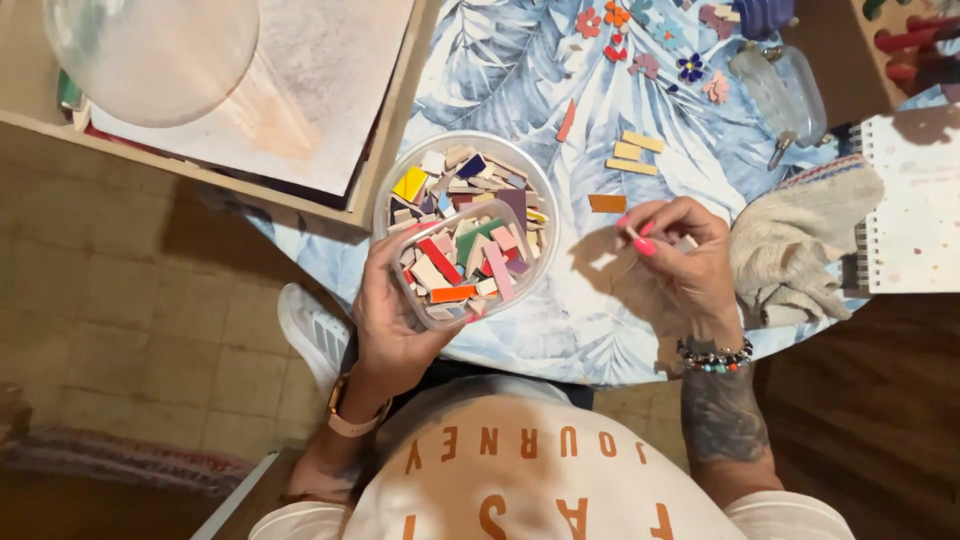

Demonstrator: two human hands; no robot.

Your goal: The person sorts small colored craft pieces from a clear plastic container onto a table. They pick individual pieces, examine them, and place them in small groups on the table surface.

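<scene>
- Right hand point(678, 258) pinching a small pale tile piece point(630, 232) between thumb and fingertips, just above the table, right of the tub.
- Left hand point(392, 318) wrapped around the near-left wall of the clear plastic tub point(395, 185) — fingers closed on it, tub tilted toward the body.
- Tub packed with mixed coloured tile shards; best kept level and braced on the table so nothing spills over the near rim.
- Light pinch on the edges, not the faces — likely sharp.
- Loose pieces beyond: orange tile point(606, 203), tan strips point(632, 153), small tile flowers point(650, 40) far.
- Beige cloth point(800, 240) right, spiral notebook point(915, 200) further right.
- Round table in leaf-print cover point(520, 70); tiled floor point(130, 300) left.
</scene>
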